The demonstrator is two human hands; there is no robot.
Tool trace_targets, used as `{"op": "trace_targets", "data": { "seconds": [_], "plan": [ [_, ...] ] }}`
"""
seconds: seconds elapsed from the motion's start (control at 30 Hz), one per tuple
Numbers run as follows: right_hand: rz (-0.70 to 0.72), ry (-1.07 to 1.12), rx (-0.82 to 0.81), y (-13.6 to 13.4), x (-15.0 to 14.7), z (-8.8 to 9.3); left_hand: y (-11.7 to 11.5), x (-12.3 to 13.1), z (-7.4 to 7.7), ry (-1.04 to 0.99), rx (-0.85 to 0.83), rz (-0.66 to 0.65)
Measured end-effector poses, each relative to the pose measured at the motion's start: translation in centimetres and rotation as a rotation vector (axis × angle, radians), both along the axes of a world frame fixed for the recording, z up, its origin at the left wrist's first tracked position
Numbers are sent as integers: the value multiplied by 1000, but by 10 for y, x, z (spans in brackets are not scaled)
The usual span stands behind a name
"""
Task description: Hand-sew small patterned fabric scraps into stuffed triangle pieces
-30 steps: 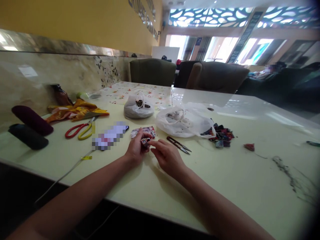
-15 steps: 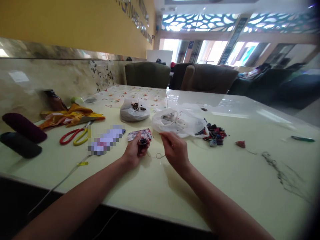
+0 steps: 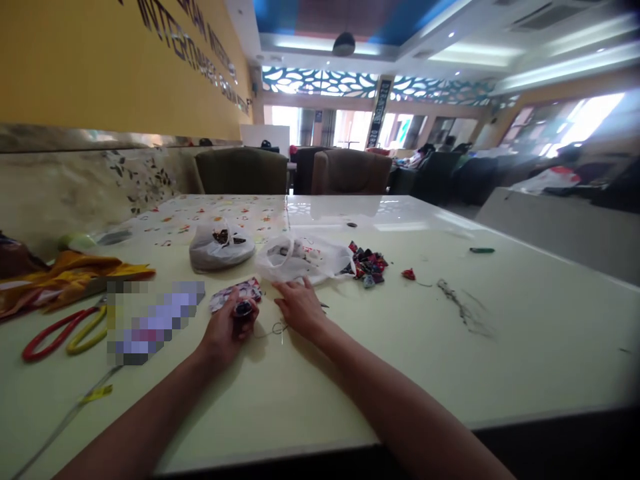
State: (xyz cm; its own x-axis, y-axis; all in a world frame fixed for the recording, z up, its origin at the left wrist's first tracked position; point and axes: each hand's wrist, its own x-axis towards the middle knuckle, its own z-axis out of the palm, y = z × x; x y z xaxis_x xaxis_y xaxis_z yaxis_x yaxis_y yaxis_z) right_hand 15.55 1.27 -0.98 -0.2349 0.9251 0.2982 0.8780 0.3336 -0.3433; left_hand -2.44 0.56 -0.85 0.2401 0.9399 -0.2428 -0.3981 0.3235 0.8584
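Note:
My left hand is closed around a small dark bundle with a shiny top; its exact kind is unclear. A thin looped thread runs on the table between my two hands. My right hand lies palm down with its fingers stretched out and apart, close to the front of a white plastic bag. A small pointed dark thing shows beside that hand, mostly hidden. Behind my left hand rests a patterned packet or cloth.
Left are red-and-yellow-handled scissors, an orange cloth and a pixelated oblong by a cable. Further back stands another plastic bag. Rightward lie small fabric pieces, a red piece, tangled threads and a green tool.
My view has swung right and up. My right hand has gone from a pinch to stretched fingers, lowered toward the table. My left hand keeps its hold on the dark bundle.

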Motion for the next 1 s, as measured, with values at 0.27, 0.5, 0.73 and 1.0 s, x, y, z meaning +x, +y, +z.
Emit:
{"op": "trace_targets", "data": {
  "seconds": [0.27, 0.5, 0.73, 1.0],
  "plan": [
    [-292, 127, -2, 46, 41, 9, 3, 0, -4, 17, 37, -4],
    [-49, -99, -78, 53, 21, 6, 4, -3, -5, 19, 45, -31],
    [152, -160, -84, 41, 4, -4, 1, -1, -7, 87, 79, -49],
    [174, -107, -131, 59, 17, -10, -7, 6, -5, 238, 196, -50]
  ]
}}
